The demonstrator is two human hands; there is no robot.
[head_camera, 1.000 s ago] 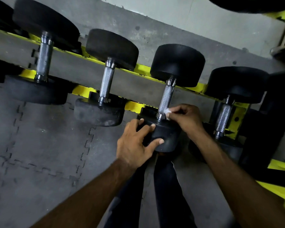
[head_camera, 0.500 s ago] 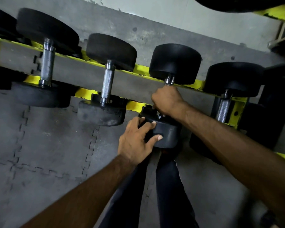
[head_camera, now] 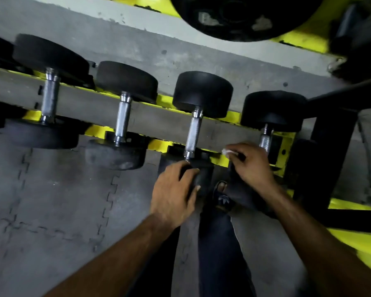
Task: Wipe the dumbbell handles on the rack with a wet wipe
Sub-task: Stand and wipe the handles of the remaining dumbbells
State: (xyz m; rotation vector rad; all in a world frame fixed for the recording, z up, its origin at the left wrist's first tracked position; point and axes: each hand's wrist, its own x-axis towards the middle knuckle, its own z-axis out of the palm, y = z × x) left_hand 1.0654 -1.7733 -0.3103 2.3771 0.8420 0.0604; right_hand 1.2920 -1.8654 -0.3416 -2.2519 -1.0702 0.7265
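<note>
Four dumbbells were in full view on the yellow rack (head_camera: 157,145), side by side from 9 o'clock across to 3 o'clock. The first (head_camera: 49,58), the second (head_camera: 126,80), the third (head_camera: 202,93) and the fourth (head_camera: 273,110) each had two black heads and one chrome handle between them. So that was four handles, every one running roughly 12 to 6. A dark shape at the far 9 o'clock edge could have been a fifth, too cut off to call.

The left hand (head_camera: 174,196) was on the third dumbbell, at its 6 o'clock end. Its fingers and thumb were curled over the near head, gripping it. That dumbbell's handle (head_camera: 194,133) stood bare above the hand, at 12 o'clock from it.

The right hand (head_camera: 251,166) sat at 3 o'clock of that handle. It had one white wipe (head_camera: 228,151), bunched and pinched at the fingertips with the fingers bent in around it. The wipe was in the gap between the third handle and the fourth handle (head_camera: 265,140), over the rack's front rail and clear of the third. Whether the hand touched the fourth handle could not be told.

One big black disc (head_camera: 229,16) hung at 12 o'clock. At 6 o'clock were dark trousers (head_camera: 219,243) and one sandal (head_camera: 222,197), on grey interlocking mats (head_camera: 51,200).
</note>
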